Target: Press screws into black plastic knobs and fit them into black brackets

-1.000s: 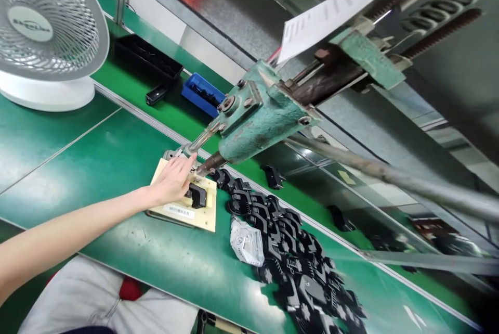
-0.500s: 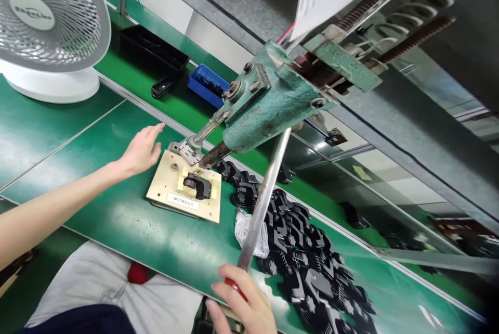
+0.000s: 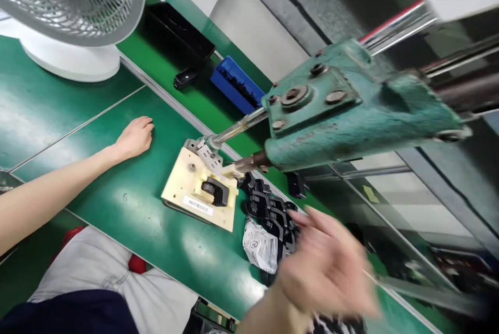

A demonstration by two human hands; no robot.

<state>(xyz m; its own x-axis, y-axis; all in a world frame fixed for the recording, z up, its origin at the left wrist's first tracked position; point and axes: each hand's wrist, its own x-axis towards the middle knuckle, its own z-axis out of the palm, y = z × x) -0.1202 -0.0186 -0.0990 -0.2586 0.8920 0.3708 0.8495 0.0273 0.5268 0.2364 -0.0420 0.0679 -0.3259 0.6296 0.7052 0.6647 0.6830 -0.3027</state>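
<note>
My left hand [image 3: 135,137] rests on the green table, left of the fixture, fingers curled with nothing seen in them. My right hand [image 3: 327,266] is smeared by motion over the pile of black parts; what its fingers do cannot be made out. A cream fixture plate [image 3: 177,180] with a white label lies between the hands. Seated in its yellow holder is a black plastic part [image 3: 221,192]. Above stands a green press [image 3: 331,126], its ram [image 3: 249,162] reaching down to the plate's back edge. The press lever is not visible.
Black plastic parts [image 3: 268,209] lie heaped right of the fixture, beside a crumpled printed plastic bag [image 3: 260,245]. Behind are a blue bin [image 3: 230,92] and a black tray [image 3: 179,32]. A white fan [image 3: 78,55] stands at the left back.
My right hand has left the lever's red grip and moved up and right. My left hand has lowered onto the table, its fingers now curled. The view has shifted.
</note>
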